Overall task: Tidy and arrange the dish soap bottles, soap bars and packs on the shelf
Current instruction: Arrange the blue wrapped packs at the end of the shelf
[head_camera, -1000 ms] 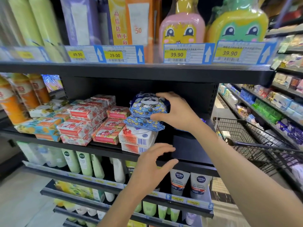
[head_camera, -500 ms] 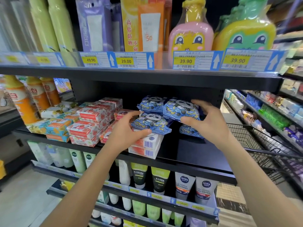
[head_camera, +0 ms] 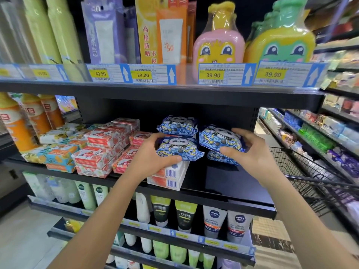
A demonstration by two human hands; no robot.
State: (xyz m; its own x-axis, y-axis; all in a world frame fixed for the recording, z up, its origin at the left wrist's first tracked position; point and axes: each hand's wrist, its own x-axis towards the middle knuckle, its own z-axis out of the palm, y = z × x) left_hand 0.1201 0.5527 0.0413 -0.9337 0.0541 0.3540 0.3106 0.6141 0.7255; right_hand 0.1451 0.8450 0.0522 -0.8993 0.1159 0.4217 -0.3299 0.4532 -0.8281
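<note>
Store shelf (head_camera: 223, 187), mid-frame: soap bars (head_camera: 103, 150) at centre left sit stacked, orange bottles (head_camera: 15, 125) stand far left, but the blue panda packs (head_camera: 177, 125) look unsorted, so roughly half done by my read. Left hand (head_camera: 153, 160) curls around the front pack (head_camera: 178, 148) atop white boxes (head_camera: 171, 175) at the shelf edge; right hand (head_camera: 250, 152) grips a second pack (head_camera: 219, 137) stacked on another, centre right, both arms reaching up from the bottom.
</note>
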